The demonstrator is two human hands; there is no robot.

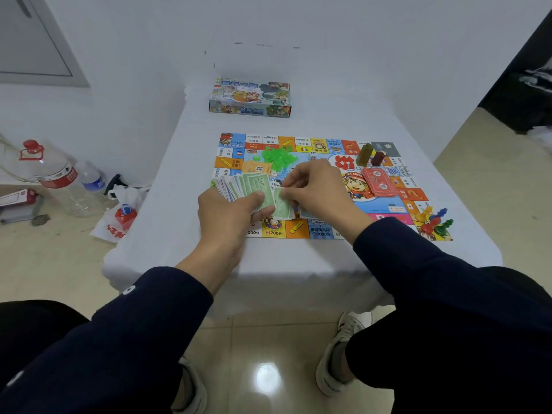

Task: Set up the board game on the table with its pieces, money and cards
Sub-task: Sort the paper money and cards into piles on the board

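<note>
A colourful game board [385, 204] lies flat on the white table [179, 174]. My left hand [230, 213] grips a fanned stack of paper money [254, 186], green notes on top. Just to its right, my right hand [313, 189] pinches a single green note [282, 204] over the board. On the board sit a heap of green plastic houses [279, 155], an orange card pile [257, 168], a red card pile [379, 182], a white die [312, 155], two tall blocks [370, 155] and several coloured pawns [434, 222] at the near right corner.
The game box [250, 98] stands at the table's far end against the wall. On the floor to the left are a large water bottle [55, 177], a smaller bottle [94, 180] and a plastic bag [122, 215]. My knees and shoes are below the table's near edge.
</note>
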